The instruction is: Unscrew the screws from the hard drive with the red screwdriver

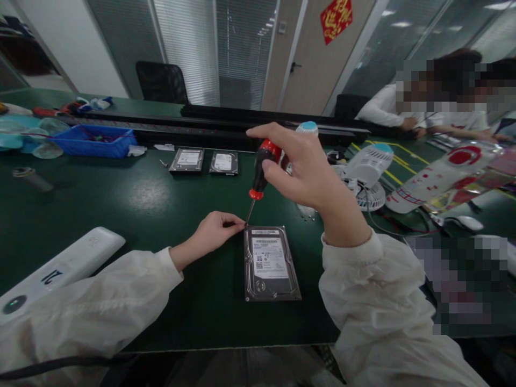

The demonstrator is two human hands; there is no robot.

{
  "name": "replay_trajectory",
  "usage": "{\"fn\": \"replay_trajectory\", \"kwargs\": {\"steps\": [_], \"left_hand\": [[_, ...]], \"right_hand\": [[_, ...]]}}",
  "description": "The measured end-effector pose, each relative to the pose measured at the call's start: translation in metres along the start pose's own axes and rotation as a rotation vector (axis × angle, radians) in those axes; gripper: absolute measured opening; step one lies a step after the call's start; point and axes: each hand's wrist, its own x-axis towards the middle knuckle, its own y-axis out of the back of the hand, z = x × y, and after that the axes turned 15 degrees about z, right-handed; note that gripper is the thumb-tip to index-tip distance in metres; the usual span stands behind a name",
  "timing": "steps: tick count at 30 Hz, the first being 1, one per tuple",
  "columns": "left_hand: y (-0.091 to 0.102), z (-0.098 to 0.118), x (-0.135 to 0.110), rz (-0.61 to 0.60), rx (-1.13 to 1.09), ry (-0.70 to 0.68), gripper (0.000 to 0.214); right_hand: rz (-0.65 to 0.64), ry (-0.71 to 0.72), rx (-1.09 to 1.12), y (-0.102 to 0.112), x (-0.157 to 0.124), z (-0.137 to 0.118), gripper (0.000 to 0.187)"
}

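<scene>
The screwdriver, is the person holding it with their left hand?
No, the right hand grips the red-and-black screwdriver, while the left hand is at a corner of the hard drive.

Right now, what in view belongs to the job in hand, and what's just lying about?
In the job:
screwdriver, in the right hand
near hard drive, left hand at its far left corner
two farther drives, perhaps; untouched

Looks like just lying about:
blue basket
white fan
patterned bottle
white mouse
long white device
</scene>
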Motion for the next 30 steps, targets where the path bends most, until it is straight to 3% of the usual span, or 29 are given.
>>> {"fn": "replay_trajectory", "kwargs": {"steps": [5,10,15,30], "left_hand": [[0.0016,0.0050,-0.0009,-0.005,0.016,0.019,0.025],[0.0023,0.0052,-0.0016,-0.010,0.025,0.030,0.025],[0.0020,0.0049,-0.0013,-0.009,0.034,0.036,0.024],[0.0013,0.0037,-0.0016,-0.009,0.016,0.039,0.024]], "right_hand": [[-0.011,-0.056,-0.099,-0.0018,-0.0006,0.0008,0.041],[-0.052,-0.059,-0.001,0.0019,-0.0009,0.0022,0.041],[-0.036,-0.103,-0.079,0.0043,-0.0004,0.0045,0.032],[-0.060,0.003,0.061,0.0072,-0.0004,-0.0006,0.037]]}}
